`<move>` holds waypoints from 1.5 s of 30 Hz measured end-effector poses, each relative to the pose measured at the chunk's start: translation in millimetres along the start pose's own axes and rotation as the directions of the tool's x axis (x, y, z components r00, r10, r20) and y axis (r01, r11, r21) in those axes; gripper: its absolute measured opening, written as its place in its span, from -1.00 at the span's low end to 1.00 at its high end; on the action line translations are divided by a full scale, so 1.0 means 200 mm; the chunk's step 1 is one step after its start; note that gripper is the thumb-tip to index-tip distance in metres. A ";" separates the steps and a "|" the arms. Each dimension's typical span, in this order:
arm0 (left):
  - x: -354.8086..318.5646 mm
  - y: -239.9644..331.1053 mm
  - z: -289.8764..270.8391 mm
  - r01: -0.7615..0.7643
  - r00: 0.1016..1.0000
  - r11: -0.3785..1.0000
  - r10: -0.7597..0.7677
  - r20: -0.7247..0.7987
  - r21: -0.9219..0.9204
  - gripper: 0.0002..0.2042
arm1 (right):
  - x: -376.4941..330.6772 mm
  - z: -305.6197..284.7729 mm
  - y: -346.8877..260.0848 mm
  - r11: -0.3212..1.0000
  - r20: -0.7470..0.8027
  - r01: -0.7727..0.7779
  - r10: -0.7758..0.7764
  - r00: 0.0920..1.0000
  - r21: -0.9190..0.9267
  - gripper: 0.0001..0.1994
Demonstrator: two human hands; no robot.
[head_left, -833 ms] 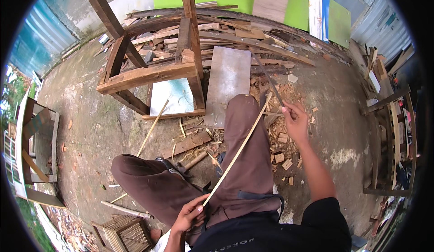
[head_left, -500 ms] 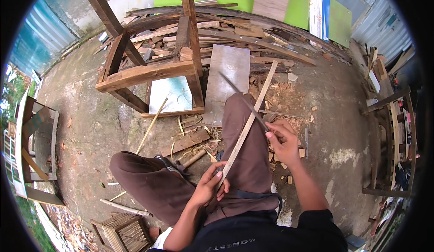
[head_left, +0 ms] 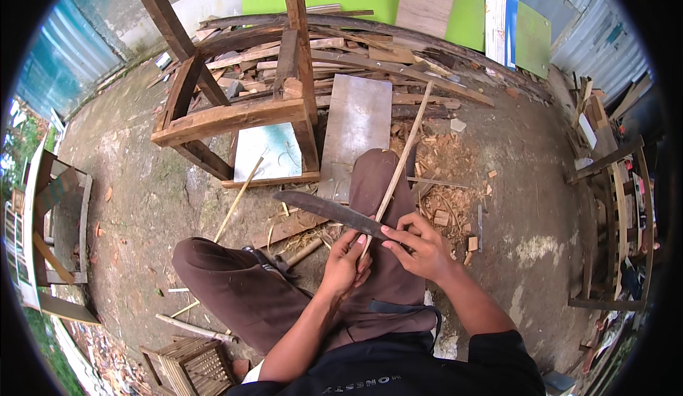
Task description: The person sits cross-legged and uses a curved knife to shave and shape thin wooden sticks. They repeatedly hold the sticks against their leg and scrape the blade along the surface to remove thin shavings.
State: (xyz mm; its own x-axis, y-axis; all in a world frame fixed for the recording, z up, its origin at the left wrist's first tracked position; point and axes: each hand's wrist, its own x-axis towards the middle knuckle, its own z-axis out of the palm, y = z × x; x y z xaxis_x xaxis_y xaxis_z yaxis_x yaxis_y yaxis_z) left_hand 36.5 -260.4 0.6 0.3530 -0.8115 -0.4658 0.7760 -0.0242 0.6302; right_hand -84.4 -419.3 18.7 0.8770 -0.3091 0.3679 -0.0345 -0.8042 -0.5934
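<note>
Between my knees and chest, my left hand (head_left: 346, 262) is closed around the near end of a thin wooden strip (head_left: 403, 165). The strip slants up and away past my right knee toward the wood pile. My right hand (head_left: 420, 247) grips a dark, broad-bladed machete (head_left: 327, 212), its handle hidden in the fingers. The blade lies across the strip just beyond my left hand, with its tip pointing left. Its flat side faces up. My left fingertips are close to the blade; whether they touch it I cannot tell.
A wooden frame (head_left: 228, 122) stands ahead on the left, beside a flat board (head_left: 357, 129). Behind them lies a pile of scrap wood (head_left: 341, 47). Wood chips (head_left: 448, 161) litter the ground beyond my right knee. A slatted wooden crate (head_left: 188, 367) sits at lower left.
My right hand has moved left and nearer to my left hand, and the machete has turned from edge-on to flat. The strip now stands steeper, and my left hand has shifted up and right.
</note>
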 end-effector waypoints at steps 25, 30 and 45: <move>-0.33 -0.14 -0.23 -0.043 0.993 0.999 0.039 -0.112 -0.027 -0.60 | 0.19 -0.05 0.12 0.976 0.116 0.190 -0.177 0.977 -0.105 -0.77; -0.43 -0.20 -0.28 -0.007 0.994 0.996 -0.003 -0.111 -0.088 -0.60 | 0.30 -0.05 0.36 0.998 -0.132 0.034 -0.041 0.990 -0.056 -0.76; -0.60 -0.26 -0.35 -0.002 0.986 0.997 -0.011 -0.164 -0.082 -0.60 | 0.26 -0.09 0.19 0.969 0.145 0.248 -0.242 0.959 -0.019 -0.74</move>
State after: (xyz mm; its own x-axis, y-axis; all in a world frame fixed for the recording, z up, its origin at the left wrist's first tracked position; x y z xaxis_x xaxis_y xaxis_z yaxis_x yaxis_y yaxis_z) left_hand -10.1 -122.2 -19.8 0.4251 -0.7046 -0.5682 0.8155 0.0259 0.5781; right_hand -48.8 -474.1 27.8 0.9193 -0.0277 0.3926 0.1747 -0.8652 -0.4700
